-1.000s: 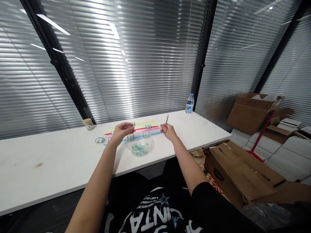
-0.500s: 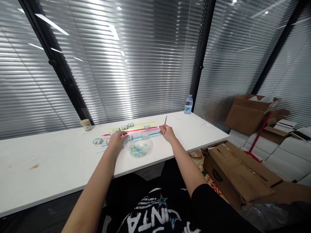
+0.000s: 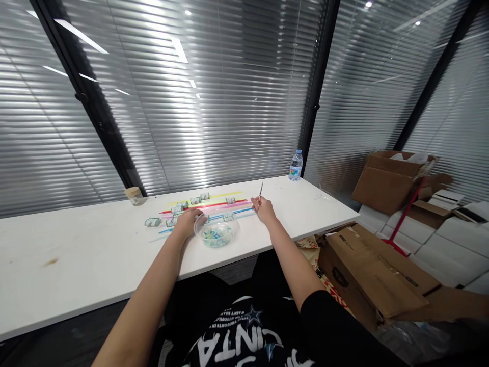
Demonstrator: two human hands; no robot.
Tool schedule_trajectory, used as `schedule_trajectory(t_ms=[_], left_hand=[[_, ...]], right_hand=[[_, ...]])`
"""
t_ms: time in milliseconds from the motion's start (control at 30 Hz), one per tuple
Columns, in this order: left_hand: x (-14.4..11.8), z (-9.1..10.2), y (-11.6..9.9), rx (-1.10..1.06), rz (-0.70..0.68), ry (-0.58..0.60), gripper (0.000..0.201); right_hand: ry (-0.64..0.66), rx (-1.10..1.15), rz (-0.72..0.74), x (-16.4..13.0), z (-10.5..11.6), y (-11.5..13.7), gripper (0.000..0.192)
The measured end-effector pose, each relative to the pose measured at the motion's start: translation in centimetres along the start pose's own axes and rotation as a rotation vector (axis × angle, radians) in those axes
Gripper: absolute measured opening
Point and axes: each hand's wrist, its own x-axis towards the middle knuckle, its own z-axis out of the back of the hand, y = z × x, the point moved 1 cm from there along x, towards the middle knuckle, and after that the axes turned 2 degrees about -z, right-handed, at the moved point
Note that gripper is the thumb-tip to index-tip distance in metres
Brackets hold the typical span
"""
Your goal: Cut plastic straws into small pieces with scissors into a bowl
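On the white table (image 3: pixel 99 250), my left hand (image 3: pixel 188 222) reaches over coloured straws and small white-and-green wrapped rolls. Its fingertips are partly hidden by a clear round bowl (image 3: pixel 216 229), so its grip is unclear. Small blue and green pieces (image 3: pixel 217 234) lie inside the bowl. My right hand (image 3: pixel 265 210) is closed around a slim pointed metal tool (image 3: pixel 260 191), tip upward, and its fingertips are at the right end of the blue straws (image 3: pixel 243 210). Behind them lie red straws (image 3: pixel 210 205) and yellow straws (image 3: pixel 229 194). One wrapped roll (image 3: pixel 228 216) sits around the blue straws.
A water bottle (image 3: pixel 295 165) stands at the back right of the table, and a jar with a tan lid (image 3: pixel 134 195) at the back left. Cardboard boxes (image 3: pixel 378 265) and a red-handled tool (image 3: pixel 405 219) are on the floor to the right. Blinds (image 3: pixel 229 102) line the glass behind.
My left hand has shifted slightly right and down, so its fingers are now nearer the bowl's rim. My right hand keeps the pointed tool in nearly the same place.
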Motion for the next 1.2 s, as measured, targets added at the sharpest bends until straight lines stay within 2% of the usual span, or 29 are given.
schedule_trajectory(t_ms=[133,267,367,800,1200], left_hand=[[-0.06,0.20,-0.02,0.044,-0.013,-0.024,0.041],[-0.15,-0.13,0.37,0.165,0.008,0.060,0.039],[-0.11,-0.56,0.68,0.190,-0.001,0.076,0.041],[-0.06,-0.43,0.28,0.133,-0.050,0.070,0.050],[0.18,-0.52,0.64,0.105,-0.094,0.056,0.051]], right_hand=[[-0.014,-0.030,0.015,0.12,0.08,-0.31,0.038],[0.013,-0.060,0.031,0.06,-0.06,-0.44,0.034],[0.034,-0.078,0.034,0.02,-0.18,-0.46,0.033],[-0.049,-0.211,0.038,0.25,0.22,-0.50,0.027],[-0.037,-0.211,0.010,0.28,0.05,-0.67,0.026]])
